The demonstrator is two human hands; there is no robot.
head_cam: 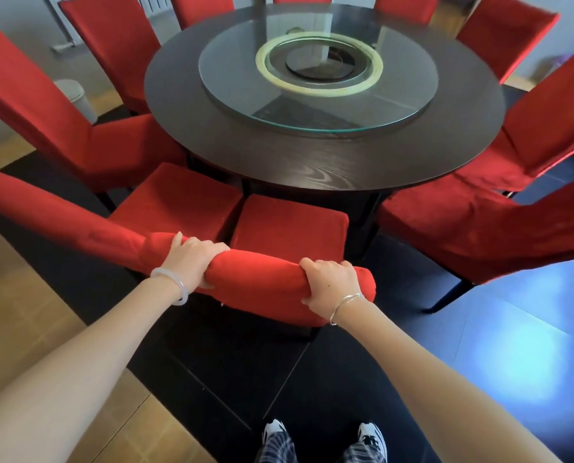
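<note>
Low in the centre of the frame, a person grips the top of the backrest of a red-covered chair (262, 277) with both hands. The left hand (192, 259) curls over the left end of the backrest, fingers wrapped over the far side and thumb on the near side. The right hand (332, 284) clamps the right end in the same way, its knuckles facing up. A pale bangle (176, 285) sits on the left wrist and a thin silver bracelet (345, 304) on the right.

The chair's seat points toward the round dark table (312, 168), which fills the upper middle of the frame, and the front edge of the seat lies just under the table's rim. A glass turntable (395, 108) rests on the tabletop, with a pale ring (319, 86) showing beneath it.

Just left of the held chair stands a neighbouring chair (178, 195) in the same red cover. Its backrest runs out to the left edge of the frame and its near end touches the held backrest beside the left hand. More red chairs circle the table along the left, top and right. A small pale bin (76, 95) stands at the upper left. The person's shoes (374, 436) show at the bottom on the dark tiled floor (312, 379).
</note>
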